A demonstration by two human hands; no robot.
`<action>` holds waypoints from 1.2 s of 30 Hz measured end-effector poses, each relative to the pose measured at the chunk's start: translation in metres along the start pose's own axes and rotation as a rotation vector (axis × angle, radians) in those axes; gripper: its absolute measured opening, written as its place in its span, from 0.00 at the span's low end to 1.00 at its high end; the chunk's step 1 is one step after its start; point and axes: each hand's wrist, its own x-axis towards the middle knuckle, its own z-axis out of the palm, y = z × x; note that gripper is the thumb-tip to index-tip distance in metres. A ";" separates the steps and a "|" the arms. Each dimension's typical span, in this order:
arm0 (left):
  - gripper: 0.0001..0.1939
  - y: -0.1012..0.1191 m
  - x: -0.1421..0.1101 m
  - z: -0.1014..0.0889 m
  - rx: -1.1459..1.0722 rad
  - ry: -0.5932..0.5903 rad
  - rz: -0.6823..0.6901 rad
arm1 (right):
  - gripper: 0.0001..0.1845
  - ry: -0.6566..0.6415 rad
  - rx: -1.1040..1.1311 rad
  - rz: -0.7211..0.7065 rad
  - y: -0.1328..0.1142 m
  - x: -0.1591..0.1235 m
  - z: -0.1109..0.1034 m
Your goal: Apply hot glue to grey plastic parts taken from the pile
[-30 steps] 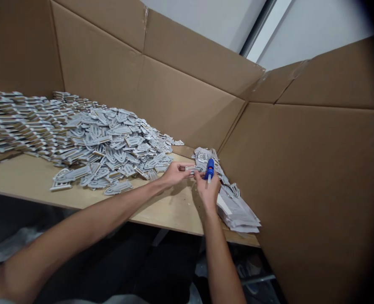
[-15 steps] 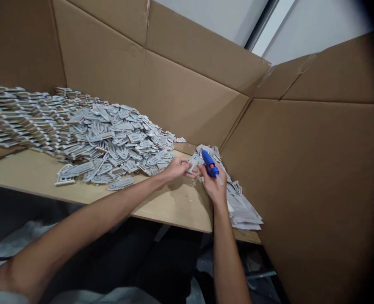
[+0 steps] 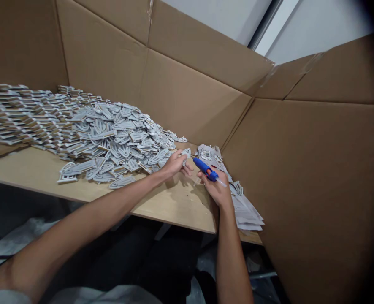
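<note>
My left hand (image 3: 176, 164) pinches a small grey-white arch-shaped piece (image 3: 186, 154) between thumb and fingers, above the wooden table (image 3: 174, 207). My right hand (image 3: 217, 185) is wrapped round a blue glue gun (image 3: 207, 169) with a clear glue stick poking out of its back end. The gun's tip points up and left, close to the piece but seemingly apart from it. To the left of my hands lies a large heap of similar grey-white pieces (image 3: 123, 135), some showing brown layered edges.
Stacked rows of the pieces (image 3: 19, 114) fill the table's left side. Papers (image 3: 245, 211) lie at the right, with a few pieces on them. Tall cardboard walls (image 3: 187, 93) enclose the back and the right side (image 3: 316, 169).
My left hand has lifted and turned the arch-shaped piece upward. The glue gun has tilted, its tip swinging left and down toward the piece, and my right hand has shifted slightly right.
</note>
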 end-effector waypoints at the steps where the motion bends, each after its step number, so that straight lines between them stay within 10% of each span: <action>1: 0.10 0.001 -0.001 0.000 0.019 -0.006 0.014 | 0.17 -0.001 0.001 -0.002 0.000 0.000 0.000; 19: 0.02 -0.009 -0.006 0.004 0.188 -0.079 0.145 | 0.20 0.039 -0.030 0.011 0.002 0.003 0.004; 36: 0.09 0.002 -0.004 0.000 0.172 0.087 0.153 | 0.21 0.086 0.184 0.130 -0.003 0.002 0.000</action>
